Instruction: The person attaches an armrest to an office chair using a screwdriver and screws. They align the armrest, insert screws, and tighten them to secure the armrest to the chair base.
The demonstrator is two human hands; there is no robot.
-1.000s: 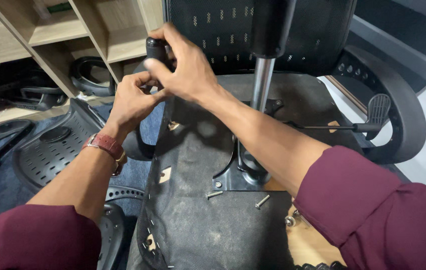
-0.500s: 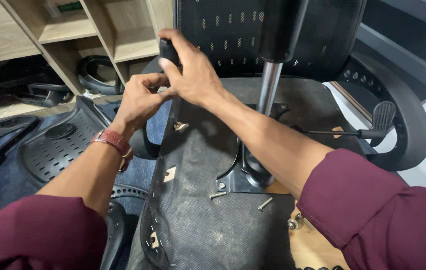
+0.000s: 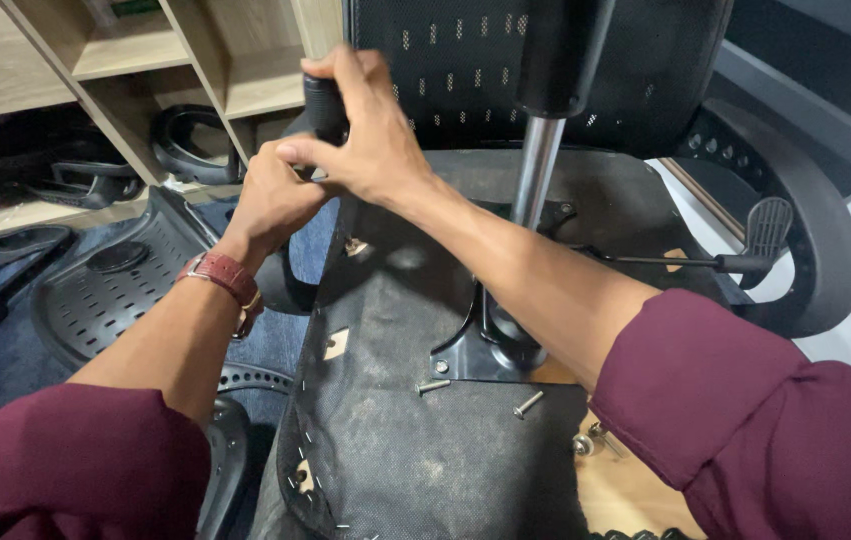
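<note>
An upturned office chair seat (image 3: 425, 440) lies before me, its black fabric underside facing up. A black armrest (image 3: 320, 100) rises at its far left corner. My right hand (image 3: 370, 140) is wrapped over the top of that armrest. My left hand (image 3: 270, 200), with a red-brown watch strap on the wrist, is closed against the armrest just below the right hand. Whether it pinches a small part is hidden. A silver gas-lift column (image 3: 535, 170) stands in a black metal plate (image 3: 490, 350) at the seat's middle.
Loose screws (image 3: 528, 403) lie on the seat near the plate. A lever with a paddle handle (image 3: 767, 230) sticks out to the right. The other armrest (image 3: 805, 220) curves at the right. Perforated black chair parts (image 3: 105, 290) lie on the floor at left, below wooden shelves (image 3: 145, 50).
Both hands stay together on the left armrest. They and the chair sit slightly higher and further right in view; the right hand now covers more of the armrest top.
</note>
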